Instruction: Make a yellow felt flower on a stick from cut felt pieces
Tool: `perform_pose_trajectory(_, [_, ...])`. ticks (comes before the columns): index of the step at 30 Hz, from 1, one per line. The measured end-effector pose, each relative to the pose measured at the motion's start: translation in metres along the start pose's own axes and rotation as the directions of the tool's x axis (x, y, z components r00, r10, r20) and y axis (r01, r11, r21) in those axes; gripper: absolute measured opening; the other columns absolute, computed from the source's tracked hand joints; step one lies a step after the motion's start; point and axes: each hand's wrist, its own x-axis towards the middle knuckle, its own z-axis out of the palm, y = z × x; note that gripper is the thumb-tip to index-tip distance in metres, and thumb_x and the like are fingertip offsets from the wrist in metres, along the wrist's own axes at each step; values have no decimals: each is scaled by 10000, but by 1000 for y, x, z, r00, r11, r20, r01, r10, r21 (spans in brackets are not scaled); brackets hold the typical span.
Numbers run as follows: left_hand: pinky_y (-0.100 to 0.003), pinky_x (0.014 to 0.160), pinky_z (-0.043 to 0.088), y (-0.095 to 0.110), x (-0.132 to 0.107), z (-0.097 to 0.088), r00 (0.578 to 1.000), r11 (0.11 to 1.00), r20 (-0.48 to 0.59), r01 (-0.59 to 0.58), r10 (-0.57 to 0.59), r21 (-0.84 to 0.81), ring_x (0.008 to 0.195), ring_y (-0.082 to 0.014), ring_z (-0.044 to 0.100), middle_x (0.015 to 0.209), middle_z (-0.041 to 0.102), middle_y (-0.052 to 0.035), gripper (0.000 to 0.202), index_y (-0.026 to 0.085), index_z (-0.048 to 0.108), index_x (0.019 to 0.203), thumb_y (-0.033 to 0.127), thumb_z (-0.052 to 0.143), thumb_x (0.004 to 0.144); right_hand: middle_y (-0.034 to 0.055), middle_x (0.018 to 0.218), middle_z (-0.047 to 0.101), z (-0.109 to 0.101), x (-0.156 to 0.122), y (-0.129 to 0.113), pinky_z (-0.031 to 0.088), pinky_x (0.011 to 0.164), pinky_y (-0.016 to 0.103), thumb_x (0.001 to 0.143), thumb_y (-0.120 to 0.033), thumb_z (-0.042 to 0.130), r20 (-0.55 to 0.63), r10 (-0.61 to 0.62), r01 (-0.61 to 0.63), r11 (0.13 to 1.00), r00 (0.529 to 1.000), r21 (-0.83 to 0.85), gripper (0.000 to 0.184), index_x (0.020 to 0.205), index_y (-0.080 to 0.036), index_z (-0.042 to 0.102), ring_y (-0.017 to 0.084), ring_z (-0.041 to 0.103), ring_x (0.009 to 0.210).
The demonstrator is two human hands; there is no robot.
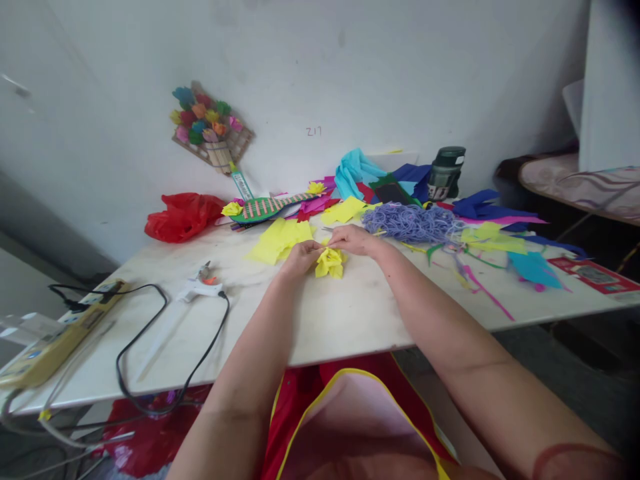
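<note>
A yellow crepe paper flower (pixel 329 264) is between my two hands, just above the table (pixel 345 313). My left hand (pixel 303 257) pinches its upper left edge with closed fingers. On the other side, my right hand (pixel 353 239) is bent over the flower's top, its fingertips closed on the paper. A thin grey tip shows beside the right fingers; I cannot tell what it belongs to. Flat yellow paper sheets (pixel 283 240) lie just behind my left hand, and another yellow sheet (pixel 345 210) lies beyond my right.
A white glue gun (pixel 200 288) with a black cord lies left, near a power strip (pixel 65 340). Behind are a red plastic bag (pixel 184 217), a green woven piece (pixel 270 207) and coloured paper. Purple shredded strands (pixel 410 222) and a dark jar (pixel 447 175) stand right.
</note>
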Motion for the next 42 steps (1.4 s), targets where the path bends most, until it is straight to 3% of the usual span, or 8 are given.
perform_pose_trajectory(5, [-236,590,449,0,-1,-1,996,981,39,81,-76,-174,619,-135,597,678,671,-2,257,178,701,745,379,830,653,59,947,736,-1,-1,-1,419,725,249,909,-206,685,-27,-11,9,997,1000,-80,170,938,-214,852,167,641,862])
perform_pose_trajectory(11, [-259,563,483,0,6,-2,986,936,-74,119,-152,-331,661,-172,649,714,677,-18,295,175,720,857,366,792,644,57,1024,716,0,-1,-4,430,737,245,895,-218,692,-19,-43,41,997,999,-59,173,955,-214,854,157,634,859])
perform_pose_trajectory(17, [-269,582,470,-9,9,-5,989,959,25,149,-148,-242,597,-154,620,646,666,-18,291,162,698,718,378,862,614,50,1029,720,4,1,-7,450,768,244,870,-187,706,-19,-58,57,998,998,-16,151,923,-215,845,155,632,865])
perform_pose_trajectory(23, [-257,543,435,-15,12,-5,987,958,9,159,-162,-240,524,-131,571,577,616,12,271,189,643,652,354,856,627,53,1049,716,7,2,-7,460,773,256,865,-213,717,-14,-67,67,998,998,0,141,926,-223,844,157,643,868])
perform_pose_trajectory(29, [-247,523,427,-6,10,-7,972,949,17,231,-233,-214,520,-125,571,572,627,11,259,188,636,618,310,863,642,52,1029,698,5,2,-6,492,799,267,863,-206,708,-7,-115,115,990,993,86,144,910,-210,843,158,650,876])
perform_pose_trajectory(38, [-244,501,406,2,7,-8,966,947,12,256,-259,-193,513,-124,569,548,602,20,270,183,639,634,293,886,643,48,1026,701,7,2,-6,483,783,263,857,-207,707,-10,-115,115,988,993,106,143,904,-210,842,155,642,865])
perform_pose_trajectory(42, [-229,513,426,2,5,-8,972,949,-25,221,-232,-226,519,-125,593,603,650,31,313,195,667,852,241,865,615,40,1039,709,8,2,-5,465,781,260,861,-205,708,-28,-81,83,995,996,51,148,912,-227,845,155,638,866])
